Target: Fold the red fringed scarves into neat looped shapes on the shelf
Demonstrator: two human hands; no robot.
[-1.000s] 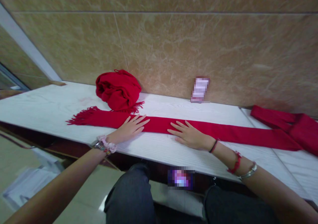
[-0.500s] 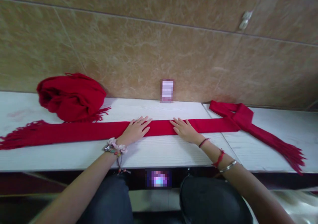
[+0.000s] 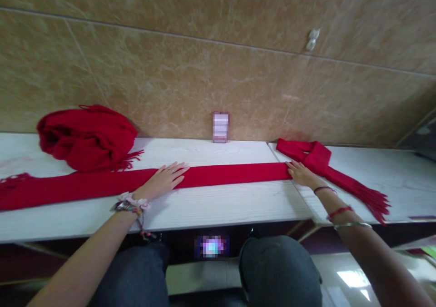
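Note:
A long red scarf [image 3: 225,174] lies stretched flat along the white table [image 3: 218,207]. My left hand [image 3: 165,178] rests flat on it near the middle, fingers stretched out. Farther right, my right hand [image 3: 301,173] lies flat on the scarf, fingers apart, beside the point where the scarf folds back. The scarf's right end [image 3: 354,186] runs diagonally toward the table's front edge and ends in a fringe. Its left part runs out of view at the left edge.
A bundled red scarf [image 3: 86,136] sits at the back left against the tan tiled wall [image 3: 204,71]. A small blurred card [image 3: 220,126] leans on the wall. My knees in dark trousers show below the table's front edge.
My right hand has slid right along the scarf, from near the middle to the fold. My left hand has shifted slightly left. The view has turned right.

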